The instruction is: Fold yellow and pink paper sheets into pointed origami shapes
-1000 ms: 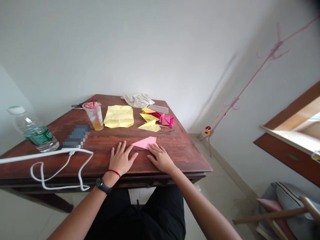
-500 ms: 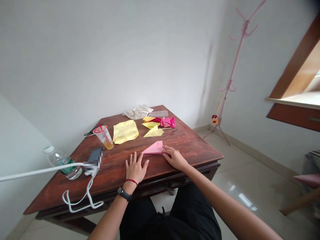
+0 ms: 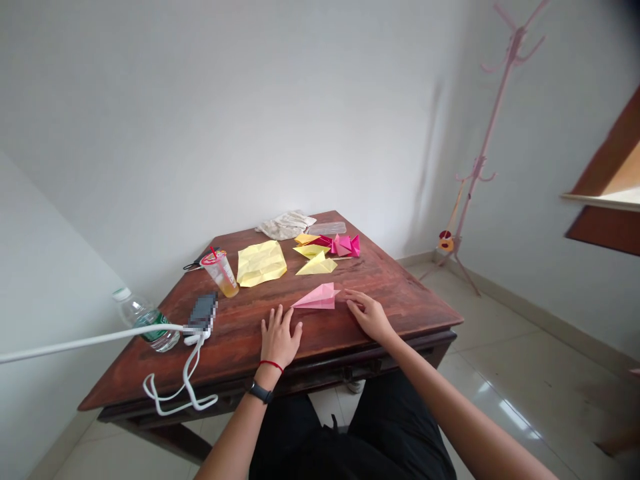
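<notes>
A folded pink paper [image 3: 319, 297] lies on the dark red wooden table [image 3: 390, 300], its narrow point toward the left. My left hand [image 3: 281, 337] rests flat on the table with fingers spread, a fingertip close to that narrow point. Just right of the paper, my right hand [image 3: 369, 315] hovers or rests with its fingers apart and holds nothing; a small gap separates it from the pink paper. Behind it lie folded yellow paper pieces [image 3: 317, 265] and a creased yellow sheet [image 3: 261, 263].
Left stand a drink cup with a red straw [image 3: 221, 273] and a tilted-looking water bottle [image 3: 150, 321]. A phone [image 3: 202, 313] lies there with a white cable [image 3: 187, 377]. Magenta folded papers [image 3: 346, 245], a cloth [image 3: 285, 225] and a clear plastic case [image 3: 327, 228] sit at the back.
My right hand has come off the pink paper and moved right. The pink paper now shows a small tip at its right side. The camera view has shifted slightly left.
</notes>
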Available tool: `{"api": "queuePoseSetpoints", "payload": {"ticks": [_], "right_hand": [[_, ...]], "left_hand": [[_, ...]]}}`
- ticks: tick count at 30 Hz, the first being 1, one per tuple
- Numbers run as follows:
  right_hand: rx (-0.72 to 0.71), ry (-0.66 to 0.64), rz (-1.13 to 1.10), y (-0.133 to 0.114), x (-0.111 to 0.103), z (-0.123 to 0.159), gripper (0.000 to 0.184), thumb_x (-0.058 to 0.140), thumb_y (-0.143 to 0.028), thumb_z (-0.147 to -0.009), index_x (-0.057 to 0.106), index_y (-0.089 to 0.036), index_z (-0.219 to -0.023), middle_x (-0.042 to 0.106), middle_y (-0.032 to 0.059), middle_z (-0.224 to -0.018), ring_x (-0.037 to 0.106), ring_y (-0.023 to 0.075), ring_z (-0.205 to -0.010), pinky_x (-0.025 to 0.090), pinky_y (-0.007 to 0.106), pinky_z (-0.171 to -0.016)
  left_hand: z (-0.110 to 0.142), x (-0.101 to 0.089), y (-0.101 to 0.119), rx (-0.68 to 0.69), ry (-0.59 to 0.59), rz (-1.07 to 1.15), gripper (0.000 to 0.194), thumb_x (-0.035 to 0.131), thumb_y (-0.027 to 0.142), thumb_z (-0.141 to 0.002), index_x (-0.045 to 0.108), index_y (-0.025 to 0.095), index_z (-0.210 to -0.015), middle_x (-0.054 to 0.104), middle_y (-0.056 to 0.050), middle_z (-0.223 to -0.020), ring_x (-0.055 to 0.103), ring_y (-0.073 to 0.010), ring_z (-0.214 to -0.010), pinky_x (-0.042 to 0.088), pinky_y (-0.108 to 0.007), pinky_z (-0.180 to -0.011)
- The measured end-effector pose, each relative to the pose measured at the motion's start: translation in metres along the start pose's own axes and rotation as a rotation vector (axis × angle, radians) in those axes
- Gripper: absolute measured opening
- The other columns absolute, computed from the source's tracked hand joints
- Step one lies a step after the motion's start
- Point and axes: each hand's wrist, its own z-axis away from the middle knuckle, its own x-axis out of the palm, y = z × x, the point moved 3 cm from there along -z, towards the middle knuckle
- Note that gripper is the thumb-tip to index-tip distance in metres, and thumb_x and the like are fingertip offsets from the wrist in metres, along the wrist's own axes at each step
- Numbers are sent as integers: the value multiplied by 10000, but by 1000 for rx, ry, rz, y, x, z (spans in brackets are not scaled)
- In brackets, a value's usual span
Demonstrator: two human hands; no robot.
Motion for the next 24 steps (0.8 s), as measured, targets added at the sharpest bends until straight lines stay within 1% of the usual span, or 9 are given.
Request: {"api": "queuePoseSetpoints", "payload": {"ticks": [4,7,11,14,17,21,23,24], "right_hand": [[50,-11,-22,5,-8,1,314,572,-415,-931,789,-208,-1024,768,119,-1174,717,293,-1080,572,400,-910],[105,-43,-57,13,-10,0,368,572,-488,-937,788,-195,-990,798,117,-1031,736,291,-956,564,409,-878],[202,-81,-259,20,-9,2,453,610,-591,-907,773,-173,-968,796,121,-932,738,263,-818,581,381,-781],[256,-58,-389,21,-9,3,488,665,-644,-854,761,-171,-927,787,108,-873,726,232,-756,590,355,-744],[280,-37,-433,19,-9,3,491,702,-655,-821,752,-171,-884,773,93,-818,714,209,-721,590,332,-725],[294,-26,-458,17,-10,1,515,712,-673,-799,748,-165,-882,760,87,-786,699,196,-680,582,322,-688],[294,-37,-455,15,-9,1,528,706,-683,-794,745,-162,-872,762,89,-786,696,194,-675,579,324,-688],[293,-43,-449,14,-9,0,532,702,-687,-792,744,-162,-866,763,88,-782,694,193,-672,579,326,-689]], "left_hand": [[1,-1,-1,1,10,9,463,512,381,-1012,584,202,-1432,467,-156,-1579,346,-371,-1509,294,-633,-1195],[1,-2,-1,7,22,19,422,517,362,-1011,610,216,-1396,492,-129,-1567,375,-349,-1497,310,-607,-1198],[2,-3,-2,14,40,43,366,533,337,-1004,651,230,-1334,526,-113,-1541,403,-335,-1481,322,-597,-1195],[2,-2,-2,18,53,66,352,545,328,-997,661,226,-1314,534,-116,-1533,411,-343,-1474,323,-612,-1190],[2,-2,-3,23,60,88,345,551,324,-992,668,217,-1298,546,-122,-1520,411,-354,-1472,324,-622,-1186],[3,-3,-4,30,67,123,341,536,317,-994,663,225,-1297,561,-111,-1507,415,-352,-1468,309,-628,-1195],[3,-4,-4,43,63,145,346,530,308,-992,653,243,-1309,562,-96,-1507,448,-340,-1446,314,-626,-1197],[2,-5,-5,59,58,162,348,533,300,-987,653,252,-1310,561,-88,-1509,476,-328,-1427,329,-608,-1199]]}}
